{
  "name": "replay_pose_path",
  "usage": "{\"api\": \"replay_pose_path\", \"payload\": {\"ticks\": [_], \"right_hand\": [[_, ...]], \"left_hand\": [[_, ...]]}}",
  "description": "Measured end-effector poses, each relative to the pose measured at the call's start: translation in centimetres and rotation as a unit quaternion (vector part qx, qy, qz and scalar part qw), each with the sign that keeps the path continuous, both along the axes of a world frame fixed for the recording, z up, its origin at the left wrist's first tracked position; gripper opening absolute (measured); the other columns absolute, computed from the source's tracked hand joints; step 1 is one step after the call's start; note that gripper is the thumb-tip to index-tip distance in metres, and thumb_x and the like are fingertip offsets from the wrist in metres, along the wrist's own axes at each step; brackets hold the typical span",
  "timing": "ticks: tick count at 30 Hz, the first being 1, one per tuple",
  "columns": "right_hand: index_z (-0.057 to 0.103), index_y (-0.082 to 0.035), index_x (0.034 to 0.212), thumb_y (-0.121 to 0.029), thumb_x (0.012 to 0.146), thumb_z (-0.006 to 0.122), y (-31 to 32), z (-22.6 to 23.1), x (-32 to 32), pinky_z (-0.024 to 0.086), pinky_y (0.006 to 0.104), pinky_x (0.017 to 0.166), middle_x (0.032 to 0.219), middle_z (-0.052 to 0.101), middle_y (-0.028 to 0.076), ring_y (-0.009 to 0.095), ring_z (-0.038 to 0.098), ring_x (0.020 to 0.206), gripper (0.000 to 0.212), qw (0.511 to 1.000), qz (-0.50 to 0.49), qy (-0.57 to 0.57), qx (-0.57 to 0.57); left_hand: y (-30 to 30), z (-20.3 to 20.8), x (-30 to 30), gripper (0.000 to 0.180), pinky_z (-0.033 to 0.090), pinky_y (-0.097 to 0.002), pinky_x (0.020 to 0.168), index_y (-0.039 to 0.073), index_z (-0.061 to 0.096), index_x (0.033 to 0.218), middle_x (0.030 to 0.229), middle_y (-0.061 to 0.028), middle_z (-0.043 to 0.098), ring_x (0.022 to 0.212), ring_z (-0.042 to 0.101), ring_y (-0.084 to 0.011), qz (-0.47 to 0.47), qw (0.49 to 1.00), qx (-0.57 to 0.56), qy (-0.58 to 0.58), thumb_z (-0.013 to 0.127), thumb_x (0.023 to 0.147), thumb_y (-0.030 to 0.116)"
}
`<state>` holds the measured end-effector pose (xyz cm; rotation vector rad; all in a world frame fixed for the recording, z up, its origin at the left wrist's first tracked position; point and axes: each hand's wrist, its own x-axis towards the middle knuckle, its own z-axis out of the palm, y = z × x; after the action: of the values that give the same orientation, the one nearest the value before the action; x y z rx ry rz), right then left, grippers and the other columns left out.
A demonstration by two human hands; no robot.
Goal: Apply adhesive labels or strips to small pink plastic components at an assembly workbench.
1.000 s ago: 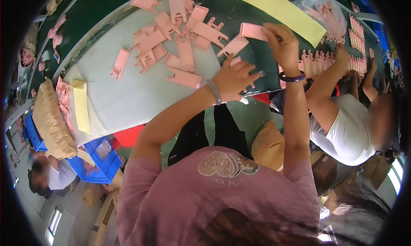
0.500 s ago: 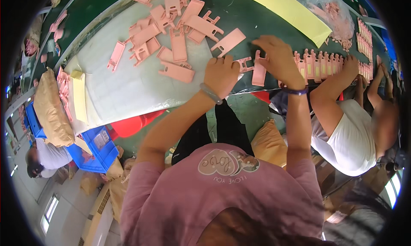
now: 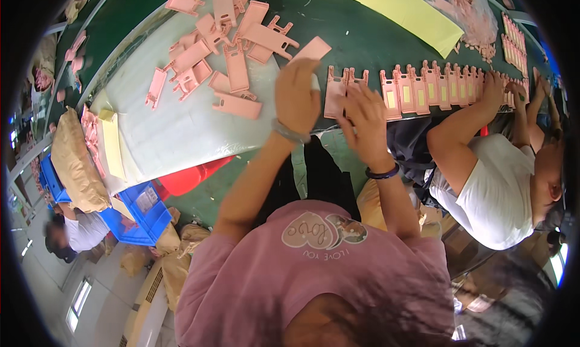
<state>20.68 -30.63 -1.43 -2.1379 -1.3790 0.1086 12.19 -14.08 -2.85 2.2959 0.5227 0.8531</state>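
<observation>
At the table's front edge, my right hand [image 3: 365,117] lies with fingers spread over two flat pink plastic parts set side by side. The left one, a slotted pink part [image 3: 335,96], shows most of its face; the other pink part [image 3: 357,77] is largely under my fingers. My left hand [image 3: 296,99] is raised to their left, fingers stretched away from me and thumb apart. Its fingertips overlap the near end of a loose pink part [image 3: 313,48]; whether they touch it I cannot tell. Further left is a heap of similar pink parts [image 3: 235,66].
Pink parts with yellow rectangles [image 3: 417,93] stand in a row to the right, beside a co-worker [image 3: 501,184] in white. Beyond lie a long yellow sheet [image 3: 399,12] and a clear bag [image 3: 462,15] of pink pieces. A blue crate [image 3: 142,214] and brown bag [image 3: 77,160] are left.
My left hand has left the part by the front edge and moved up and left to the loose part. My right hand has come nearer and left, onto two parts now side by side.
</observation>
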Motion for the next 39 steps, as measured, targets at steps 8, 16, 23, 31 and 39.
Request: {"api": "replay_pose_path", "payload": {"ticks": [8, 16, 23, 31, 39], "right_hand": [[0.070, -0.018, 0.109, -0.018, 0.080, 0.072, 0.3, -2.1, -0.3, 0.033, 0.0478, 0.110, 0.127, 0.059, 0.005, 0.028, 0.047, 0.131, 0.029, 1.000, 0.007, -0.015, 0.026], [0.072, -0.014, 0.102, -0.017, 0.081, 0.073, -0.7, -1.5, 2.8, 0.035, 0.0502, 0.110, 0.125, 0.062, 0.008, 0.030, 0.048, 0.131, 0.021, 0.996, 0.073, 0.052, 0.019], [0.072, -0.009, 0.093, -0.012, 0.079, 0.075, -0.6, -1.5, 3.1, 0.037, 0.0498, 0.109, 0.120, 0.064, 0.011, 0.032, 0.052, 0.127, 0.015, 0.990, 0.094, 0.094, 0.045], [0.070, -0.016, 0.112, -0.027, 0.081, 0.070, 0.3, 0.0, 1.6, 0.026, 0.0489, 0.113, 0.134, 0.055, 0.007, 0.029, 0.042, 0.134, 0.032, 0.994, 0.104, 0.032, -0.007], [0.069, -0.017, 0.113, -0.035, 0.084, 0.069, 0.9, -1.4, 1.2, 0.027, 0.0470, 0.113, 0.135, 0.055, 0.005, 0.029, 0.044, 0.132, 0.034, 0.996, 0.083, 0.009, -0.012]], "left_hand": [[2.8, -0.9, 3.9, 0.041, 0.040, -0.0402, 0.085, 0.008, 0.063, 0.114, 0.105, -0.0039, 0.067, 0.102, 0.057, -0.0237, 0.094, 0.921, 0.227, 0.301, 0.069, 0.073, 0.012], [3.7, 1.9, -0.2, 0.021, 0.042, -0.0415, 0.086, 0.014, 0.068, 0.091, 0.098, 0.0002, 0.067, 0.099, 0.060, -0.0256, -0.148, 0.984, 0.079, 0.062, 0.069, 0.072, 0.004], [1.0, -1.2, -3.7, 0.026, 0.045, -0.0455, 0.103, 0.014, 0.069, 0.096, 0.117, -0.0050, 0.064, 0.122, 0.054, -0.0302, -0.239, 0.961, 0.088, 0.109, 0.062, 0.073, 0.003], [5.5, 1.2, -1.5, 0.041, 0.044, -0.0440, 0.088, 0.007, 0.064, 0.109, 0.108, -0.0088, 0.062, 0.101, 0.056, -0.0306, 0.099, 0.972, 0.176, 0.124, 0.068, 0.068, 0.006], [10.6, 0.0, -3.3, 0.039, 0.046, -0.0419, 0.085, 0.010, 0.065, 0.106, 0.099, -0.0038, 0.064, 0.098, 0.058, -0.0243, -0.015, 0.948, 0.230, 0.221, 0.067, 0.068, 0.006]]}}
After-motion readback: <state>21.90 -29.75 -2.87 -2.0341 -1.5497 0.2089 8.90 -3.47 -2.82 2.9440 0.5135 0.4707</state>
